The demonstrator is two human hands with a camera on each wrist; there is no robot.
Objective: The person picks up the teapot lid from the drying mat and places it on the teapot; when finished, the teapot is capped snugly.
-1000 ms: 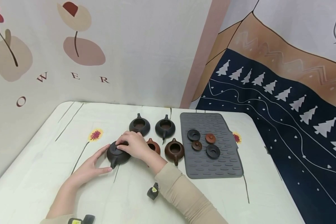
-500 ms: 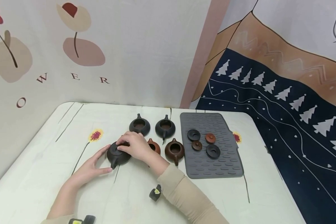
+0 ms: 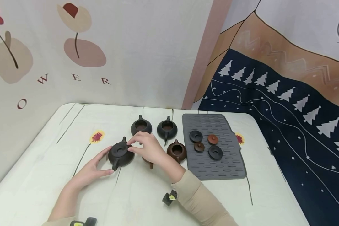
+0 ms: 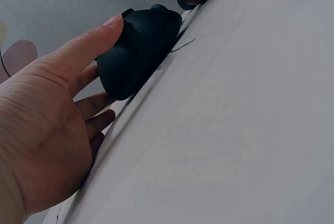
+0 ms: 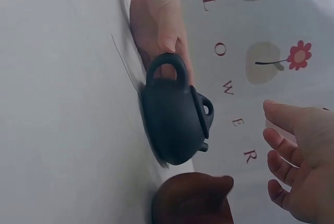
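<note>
A black teapot (image 3: 125, 160) stands upright on the white-covered table, with a black lid (image 3: 119, 149) seated on its top. My left hand (image 3: 88, 173) is beside it on the left, fingers and thumb spread about the teapot's side and handle. In the left wrist view, the left thumb lies against the dark teapot (image 4: 138, 46) and the fingers extend behind it. My right hand (image 3: 149, 148) hovers just right of the lid, apart from it and holding nothing. It partly hides a reddish teapot (image 5: 190, 200), which shows more in the right wrist view.
Two lidless black teapots (image 3: 141, 127) stand behind, side by side. A lidless brown teapot (image 3: 181, 153) is right of my right hand. On the grey ridged mat (image 3: 214, 171) lie two black lids (image 3: 215, 153), a red lid (image 3: 213, 139) and a brown lid (image 3: 199, 147).
My right hand has let go of the lid and moved right, away from the black teapot. The lid now shows fully. My left hand has stayed in place.
</note>
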